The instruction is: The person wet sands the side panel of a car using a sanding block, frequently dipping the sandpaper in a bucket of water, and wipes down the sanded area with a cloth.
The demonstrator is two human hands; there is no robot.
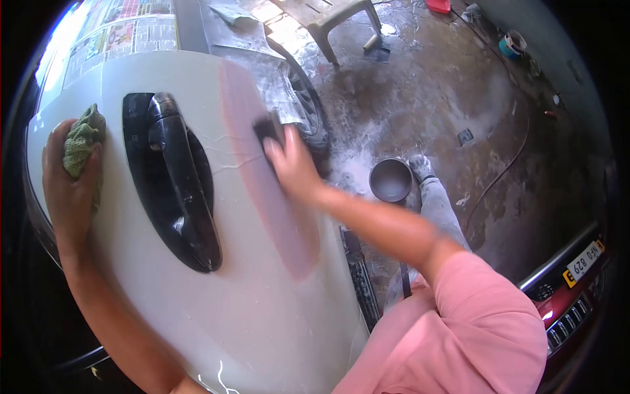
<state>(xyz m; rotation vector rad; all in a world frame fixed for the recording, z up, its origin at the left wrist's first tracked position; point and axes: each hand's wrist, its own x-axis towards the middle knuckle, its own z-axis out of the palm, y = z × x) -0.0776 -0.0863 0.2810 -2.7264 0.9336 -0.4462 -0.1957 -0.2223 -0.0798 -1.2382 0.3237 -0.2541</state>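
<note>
My left hand (72, 177) is wrapped round a crumpled green cloth (84, 141) and rests at the left edge of a white car panel (262, 335). My right hand (293, 164) grips a dark sanding block (268, 130), blurred by motion. The block is against a long pinkish filler patch (279, 217) on the panel, near the patch's upper right edge. Between the hands sits a black car door handle (180, 177) with its dark surround. Thin streaks of water run from the handle across to the patch.
Newspaper (125, 36) covers the glass at the top left. A wheel (302, 92) lies beyond the panel. On the wet floor stand a dark bucket (391, 180), a plastic chair (321, 23) and a paint tub (512, 44). A red vehicle (564, 305) is at the lower right.
</note>
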